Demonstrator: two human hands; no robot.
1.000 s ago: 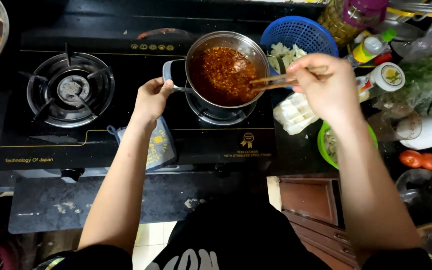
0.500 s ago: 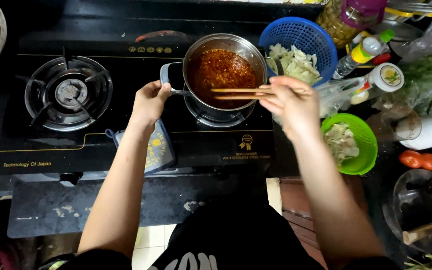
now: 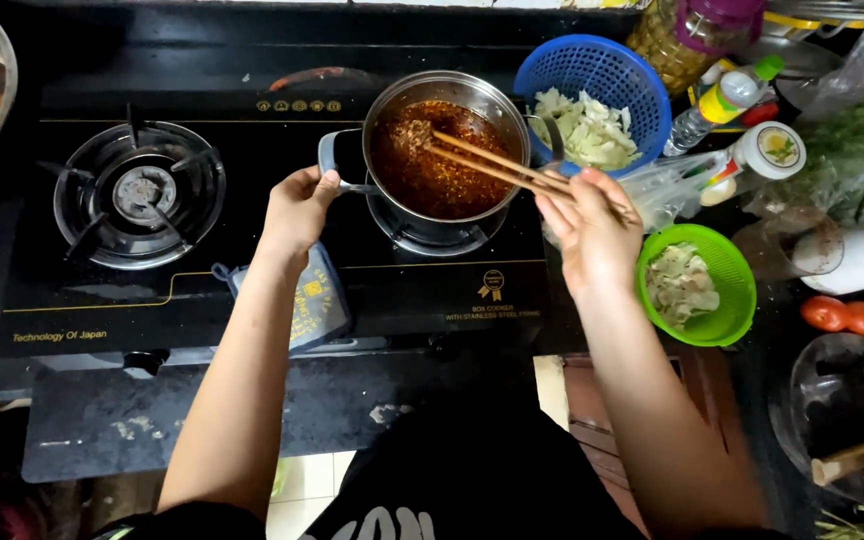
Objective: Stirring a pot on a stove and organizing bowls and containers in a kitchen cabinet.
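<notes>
A black two-burner gas stove (image 3: pixel 202 290) fills the scene's left and centre. A steel pot (image 3: pixel 447 150) of red sauce sits on the right burner. The left hand (image 3: pixel 297 210) is closed around the pot's left handle (image 3: pixel 337 160). The right hand (image 3: pixel 592 230) pinches a pair of wooden chopsticks (image 3: pixel 492 165), whose tips rest in the sauce. A blue basket (image 3: pixel 597 85) of chopped cabbage stands just right of the pot; a green bowl (image 3: pixel 717 290) stands nearer, right of the right hand.

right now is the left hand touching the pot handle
Touching. The head view shows the left hand with fingers curled around the side handle of the pot, no gap visible.
</notes>
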